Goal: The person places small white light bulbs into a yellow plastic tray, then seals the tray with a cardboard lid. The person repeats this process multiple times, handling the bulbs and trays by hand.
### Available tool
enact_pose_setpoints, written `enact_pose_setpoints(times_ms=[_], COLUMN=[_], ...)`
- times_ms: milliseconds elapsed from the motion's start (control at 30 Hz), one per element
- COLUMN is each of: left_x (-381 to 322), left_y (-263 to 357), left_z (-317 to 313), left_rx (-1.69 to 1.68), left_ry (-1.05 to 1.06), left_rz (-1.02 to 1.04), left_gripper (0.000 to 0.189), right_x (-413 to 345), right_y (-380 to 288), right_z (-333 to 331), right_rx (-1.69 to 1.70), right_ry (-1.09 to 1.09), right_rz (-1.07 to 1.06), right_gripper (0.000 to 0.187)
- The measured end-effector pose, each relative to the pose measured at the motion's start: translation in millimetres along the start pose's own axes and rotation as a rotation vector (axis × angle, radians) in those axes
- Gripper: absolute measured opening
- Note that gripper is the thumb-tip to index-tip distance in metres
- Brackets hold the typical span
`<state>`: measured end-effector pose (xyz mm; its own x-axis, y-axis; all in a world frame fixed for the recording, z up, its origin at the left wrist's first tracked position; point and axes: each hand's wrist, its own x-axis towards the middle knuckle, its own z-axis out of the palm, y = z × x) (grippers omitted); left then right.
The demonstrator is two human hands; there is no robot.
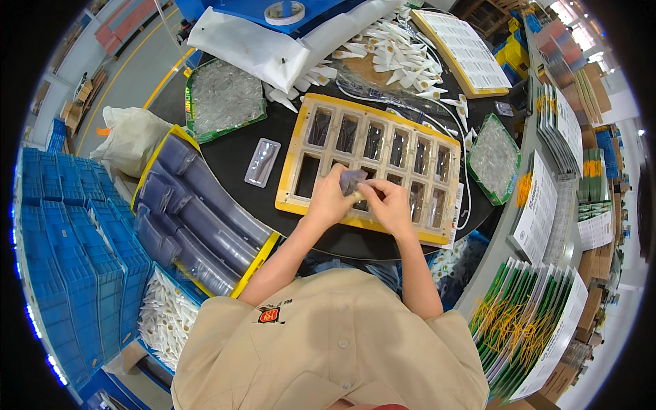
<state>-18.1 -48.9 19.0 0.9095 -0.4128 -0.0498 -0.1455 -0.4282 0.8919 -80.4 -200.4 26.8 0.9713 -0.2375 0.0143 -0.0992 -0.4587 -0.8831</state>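
My left hand (pixel 328 199) grips a small clear plastic blister shell (pixel 352 178) with a bluish tint. Against the shell's lower right edge, the thumb and fingertips of my right hand (pixel 388 204) are pinched together. A small pale spot shows between the hands, too small to identify. Both hands are over a yellow-edged tray fixture (pixel 288 190) with two rows of rectangular pockets. Clear shells line the upper row and the right end of the lower row. The lower left pocket (pixel 307 175) looks bare and dark; my hands partly cover its neighbours.
Left of the fixture lies a packed blister (pixel 263 162). Green-edged boxes of small clear pieces (pixel 225 95) (pixel 494 159) flank it. Nested clear shells fill a yellow-rimmed crate (pixel 205 205). White pointed pieces (pixel 405 56) lie behind, near a white cable (pixel 467 205). Printed cards (pixel 533 328) stand right.
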Motion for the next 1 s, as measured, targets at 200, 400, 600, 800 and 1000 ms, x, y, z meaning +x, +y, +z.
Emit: enact_pose_setpoints(times_ms=[200,400,600,800,1000], left_x=[-5.6,-1.2,-5.3,-1.6,5.3], left_y=[-17.6,-18.7,-30.3,-21.8,-39.7], left_z=[-26.6,-44.3,-67.7,-79.8,-113.9], left_rx=[-0.175,0.063,-0.08,0.054,0.336], left_ry=[-0.001,0.018,0.075,0.153,0.19], left_rz=[-0.059,-0.098,-0.094,-0.098,-0.207], left_gripper=[0.048,0.06,0.054,0.044,0.067], right_x=[19.5,12.9,37.2,37.0,65.5], right_y=[-4.5,-15.7,-14.4,-33.4,-31.0], right_z=[9.3,28.2,51.3,66.6,98.0], right_rx=[-0.507,-0.08,-0.515,-0.048,-0.247], right_ry=[0.196,-0.064,0.144,-0.043,-0.018], right_rz=[0.05,-0.054,-0.054,-0.144,-0.058], right_gripper=[0.027,0.03,0.03,0.024,0.024])
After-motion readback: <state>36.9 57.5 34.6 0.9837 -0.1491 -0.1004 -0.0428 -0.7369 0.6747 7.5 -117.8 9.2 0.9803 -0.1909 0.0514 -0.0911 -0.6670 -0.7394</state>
